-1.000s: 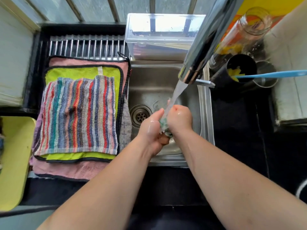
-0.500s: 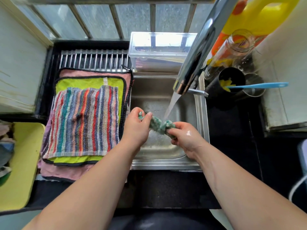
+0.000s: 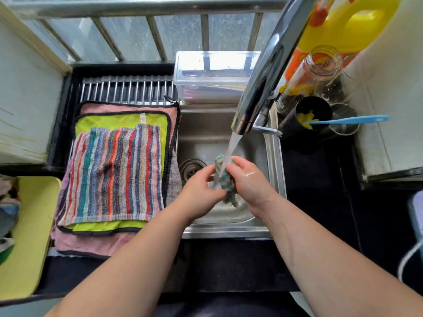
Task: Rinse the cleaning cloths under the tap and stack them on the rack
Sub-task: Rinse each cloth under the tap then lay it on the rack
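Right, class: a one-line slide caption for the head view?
Left hand and right hand hold a green cloth under the tap, beside cloths stacked on the rack.

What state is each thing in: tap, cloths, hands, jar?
tap: running onto the green cloth.
green cloth: bunched, wet, in both hands.
left hand: grips the green cloth.
right hand: grips the green cloth.
striped cloth: flat, top of the stack on the rack.
jar: open, no lid.

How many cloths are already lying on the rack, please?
4: striped cloth on top, lime cloth under it, pink cloth beneath, and a grey cloth, only its edge showing, beside the sink. More may be hidden underneath.
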